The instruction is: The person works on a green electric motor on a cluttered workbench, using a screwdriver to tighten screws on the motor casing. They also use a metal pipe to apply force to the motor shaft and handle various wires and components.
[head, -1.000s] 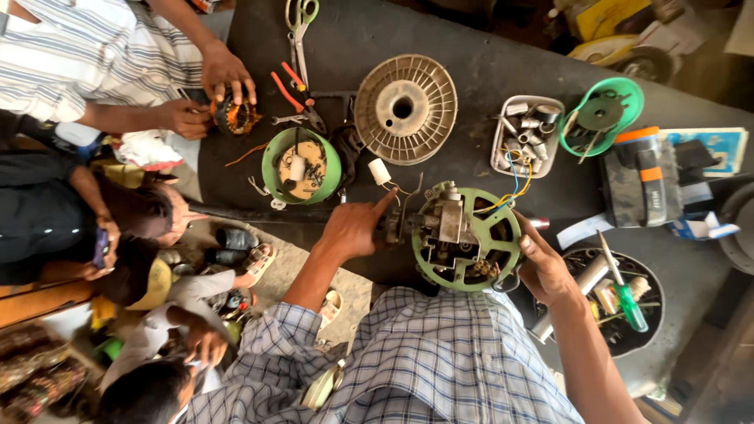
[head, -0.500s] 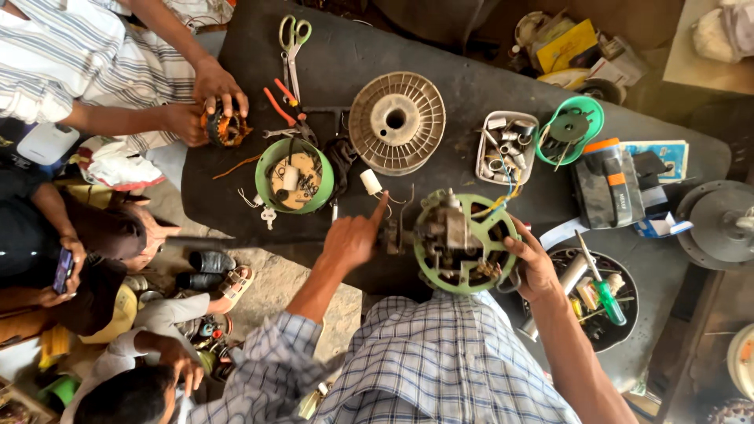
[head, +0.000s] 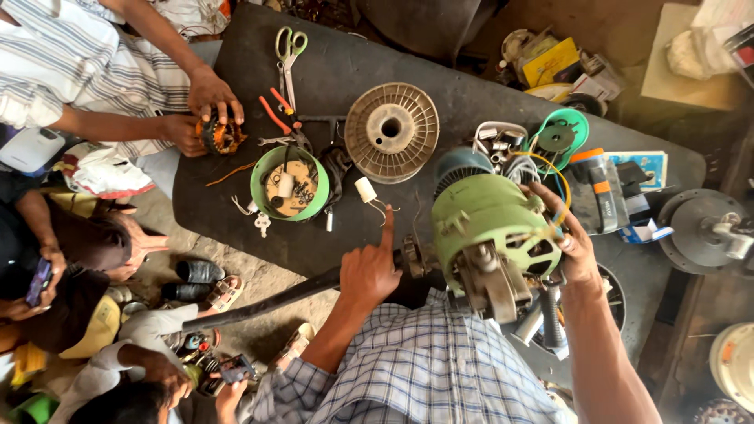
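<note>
Green motor housing (head: 491, 228) tilted above the dark table's near edge.

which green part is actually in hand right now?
The big green motor housing, lifted and tilted, gripped by the right hand. The green bowl-shaped cover and small green disc cover lie untouched on the table.

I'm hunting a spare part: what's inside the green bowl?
The green bowl holds a brownish round part with a small white piece on top. What lies beneath them is covered.
</note>
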